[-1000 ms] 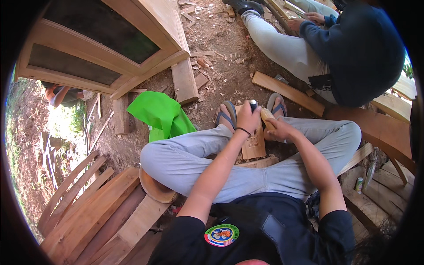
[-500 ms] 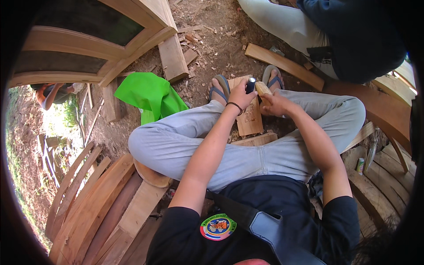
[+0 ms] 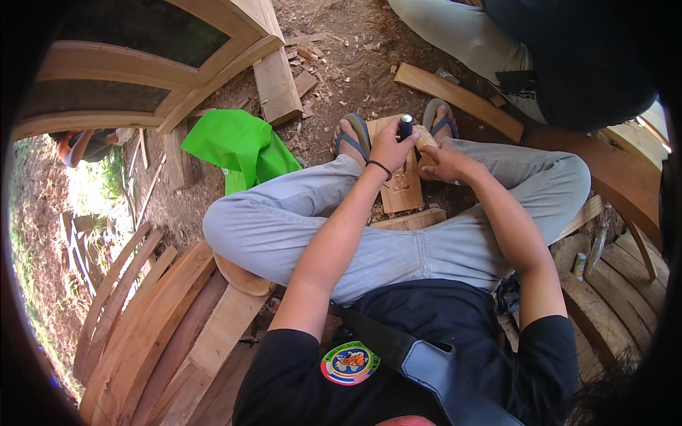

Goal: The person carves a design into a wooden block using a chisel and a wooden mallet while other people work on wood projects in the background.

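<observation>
My left hand [image 3: 391,148] is closed round the black handle of a chisel [image 3: 406,126], held nearly upright over a wooden board [image 3: 403,201]. A shallow recess shows in the board's face; the chisel's blade is mostly hidden by my fingers. Close beside the handle is a pale wooden mallet [image 3: 426,138], gripped by my right hand [image 3: 446,163]. Whether mallet and handle touch, I cannot tell. The board lies on the ground between my sandalled feet, in front of my crossed legs.
A bright green cloth bag [image 3: 238,145] lies left of my feet. Wooden panel frames [image 3: 117,67] stand at the upper left, and curved timbers [image 3: 153,319] at the lower left. Another person's leg [image 3: 469,42] is at the upper right, near a loose plank [image 3: 458,103]. Shavings litter the dirt.
The view has shifted slightly. The chisel handle sits a little higher and shows more of its length above my left hand. Both hands keep their grips.
</observation>
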{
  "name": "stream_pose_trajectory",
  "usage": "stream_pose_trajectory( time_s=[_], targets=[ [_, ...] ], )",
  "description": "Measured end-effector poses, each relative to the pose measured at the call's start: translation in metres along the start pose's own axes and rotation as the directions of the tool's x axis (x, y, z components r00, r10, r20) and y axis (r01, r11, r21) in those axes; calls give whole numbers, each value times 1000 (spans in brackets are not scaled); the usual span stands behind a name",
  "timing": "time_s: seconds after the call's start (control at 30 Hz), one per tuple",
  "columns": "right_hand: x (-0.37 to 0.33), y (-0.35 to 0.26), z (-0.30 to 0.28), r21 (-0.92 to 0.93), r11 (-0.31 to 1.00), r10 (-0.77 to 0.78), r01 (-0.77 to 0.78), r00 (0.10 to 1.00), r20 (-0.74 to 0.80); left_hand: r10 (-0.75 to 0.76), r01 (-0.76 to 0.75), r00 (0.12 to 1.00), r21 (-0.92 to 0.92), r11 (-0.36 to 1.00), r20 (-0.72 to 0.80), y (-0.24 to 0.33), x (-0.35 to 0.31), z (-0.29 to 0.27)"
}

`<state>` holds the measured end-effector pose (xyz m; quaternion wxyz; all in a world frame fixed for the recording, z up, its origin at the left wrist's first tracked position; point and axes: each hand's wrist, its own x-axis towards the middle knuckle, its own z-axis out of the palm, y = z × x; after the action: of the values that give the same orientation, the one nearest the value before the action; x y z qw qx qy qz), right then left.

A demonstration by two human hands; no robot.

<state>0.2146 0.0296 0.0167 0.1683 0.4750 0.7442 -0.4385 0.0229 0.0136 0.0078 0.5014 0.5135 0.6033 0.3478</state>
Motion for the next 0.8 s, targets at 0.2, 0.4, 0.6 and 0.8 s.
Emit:
stream_pose_trajectory(
  time_s=[0.2, 0.4, 0.6, 0.8],
  targets=[
    [0, 3, 0, 22, 999, -23, 23, 1000, -4, -15, 15, 1000, -17, 1000, 10, -1, 1, 1],
    [-3, 2, -1, -4, 1000, -28, 28, 1000, -8, -77, 75, 993, 20, 997, 94, -10, 4, 2],
    [-3, 0, -2, 13, 1000, -9, 9, 1000, -4, -147, 149, 984, -17, 989, 96, -15, 9, -8],
    [-4, 1, -2, 0, 1000, -16, 16, 1000, -2, -146, 151, 988, 168, 974, -40, -25, 3, -2]
  ],
)
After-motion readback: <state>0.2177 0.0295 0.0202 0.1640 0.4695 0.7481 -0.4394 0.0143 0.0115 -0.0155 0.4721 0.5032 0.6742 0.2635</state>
